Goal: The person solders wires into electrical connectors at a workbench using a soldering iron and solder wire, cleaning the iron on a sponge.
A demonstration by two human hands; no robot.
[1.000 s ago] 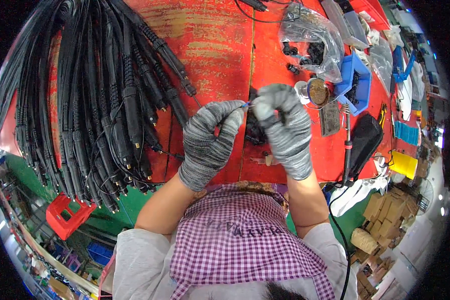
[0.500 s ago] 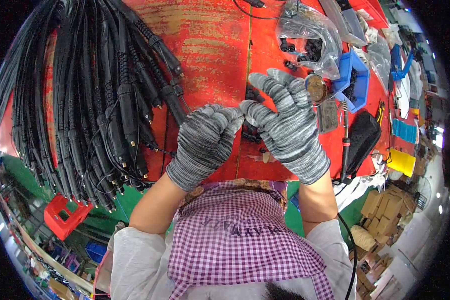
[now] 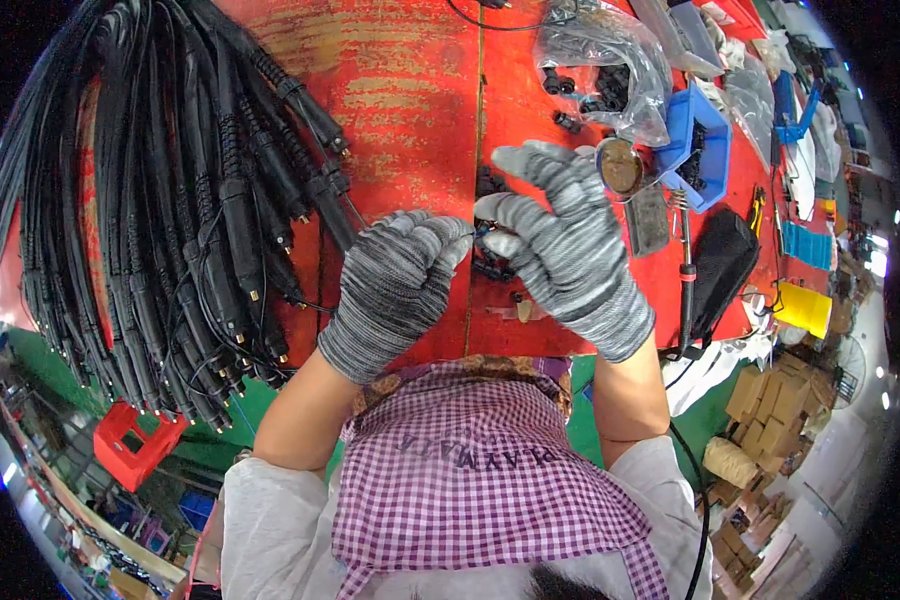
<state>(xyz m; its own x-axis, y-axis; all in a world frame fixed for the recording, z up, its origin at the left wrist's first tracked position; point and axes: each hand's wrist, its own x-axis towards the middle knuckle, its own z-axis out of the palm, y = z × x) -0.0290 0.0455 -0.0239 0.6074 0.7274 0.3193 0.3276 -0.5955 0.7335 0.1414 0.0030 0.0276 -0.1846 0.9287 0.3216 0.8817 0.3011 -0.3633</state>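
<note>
Both hands wear grey striped knit gloves and meet over the red table [image 3: 410,130]. My left hand [image 3: 395,280] is closed, its thumb and forefinger pinched on a small dark thing too hidden to name. A thin black cable [image 3: 310,304] reaches that hand's left side from the bundle. My right hand [image 3: 575,260] holds its thumb and forefinger close together at the left fingertips, around something small and dark; its other fingers stick out. Small black parts [image 3: 490,265] lie on the table, partly hidden beneath the right hand.
Thick black cables with handle-like ends [image 3: 235,220] cover the table's left. To the right are a clear plastic bag [image 3: 635,50] of black fittings, a blue bin [image 3: 714,150], a round tin [image 3: 622,168], a soldering iron [image 3: 687,270] and a black pouch [image 3: 725,260]. A red stool [image 3: 135,455] stands below.
Both hands have shifted slightly left in the picture, along with the table's items. The fingertips remain close together, now with a small gap and a dark bit showing between them.
</note>
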